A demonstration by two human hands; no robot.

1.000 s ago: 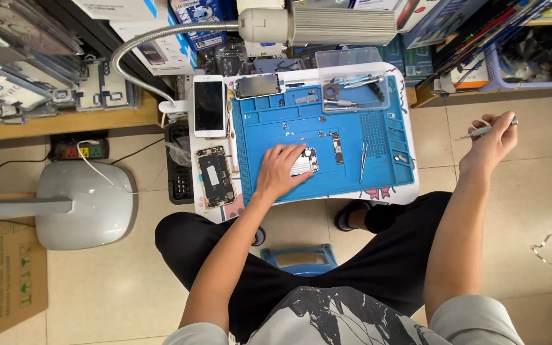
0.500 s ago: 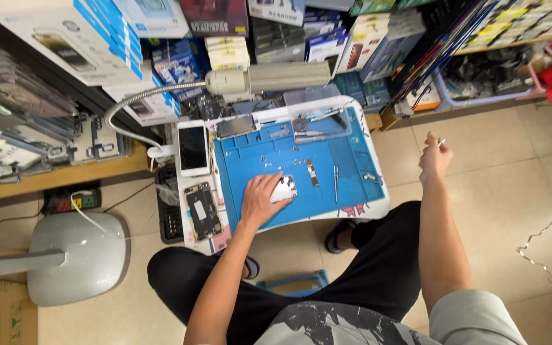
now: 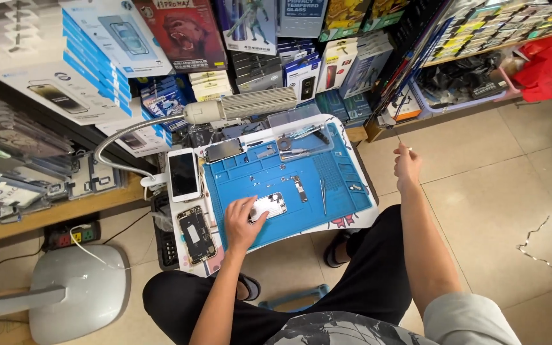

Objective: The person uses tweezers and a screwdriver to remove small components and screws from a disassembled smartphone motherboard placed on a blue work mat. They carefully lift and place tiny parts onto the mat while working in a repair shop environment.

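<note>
My left hand [image 3: 243, 221] rests on the blue work mat [image 3: 276, 179], its fingers on a small silver phone housing [image 3: 269, 205]. My right hand [image 3: 407, 165] is raised out to the right of the small table, over the tiled floor, fingers closed around a thin tool [image 3: 404, 148] of which only the tip shows. An opened phone [image 3: 195, 234] with bare internals lies left of the mat. A white phone [image 3: 183, 174] with a dark screen lies behind it. Tweezers [image 3: 322, 188] and small parts lie on the mat's right half.
A gooseneck lamp [image 3: 250, 105] hangs over the mat's far edge. Shelves of boxed phone accessories [image 3: 97, 64] fill the back. A grey fan base [image 3: 78, 294] and a power strip [image 3: 71, 236] sit on the floor at left. A clear parts tray [image 3: 305, 137] stands at the mat's back.
The view has swung so the table sits further left and lower. My right hand has drawn slightly nearer the table. My left hand stays on the silver housing.
</note>
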